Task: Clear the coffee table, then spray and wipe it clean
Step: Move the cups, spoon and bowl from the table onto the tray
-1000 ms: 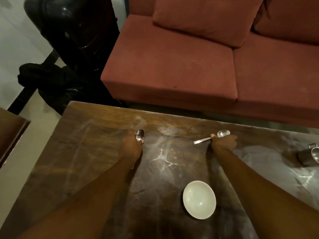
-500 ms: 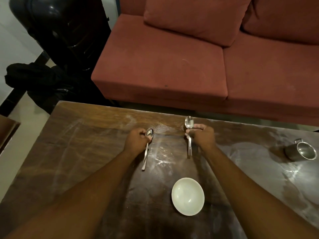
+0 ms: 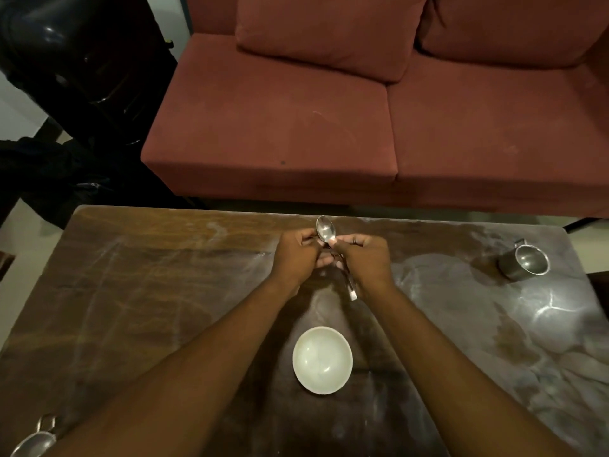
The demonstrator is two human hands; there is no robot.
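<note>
Clock face laid on the coffee table (image 3: 148,291), 6 o'clock at the wearer

7 o'clock, near corner: steel cup (image 3: 31,441), partly cut off by the frame edge, not yet removed

6 o'clock, between the forearms: white bowl (image 3: 322,359), upright, apparently empty, standing on the top

Centre towards 12 o'clock: left hand (image 3: 296,255) and right hand (image 3: 364,258) touch each other just above the top. The right hand pinches the spoon (image 3: 325,228) at its neck, bowl end pointing to 12 o'clock, handle running back under the palm towards 5 o'clock. The left hand is curled, fingertips on the same shaft; whether it hides a second utensil cannot be told

Judgement: the hands meet so the cutlery ends up in one grip, freeing the other hand for the crockery

3 o'clock: steel mug (image 3: 524,262), upright, well apart from the hands

The top is streaked with pale residue throughout. Judgement: clearing incomplete, spraying not begun

Beyond 12 o'clock: red sofa (image 3: 296,127)
</note>
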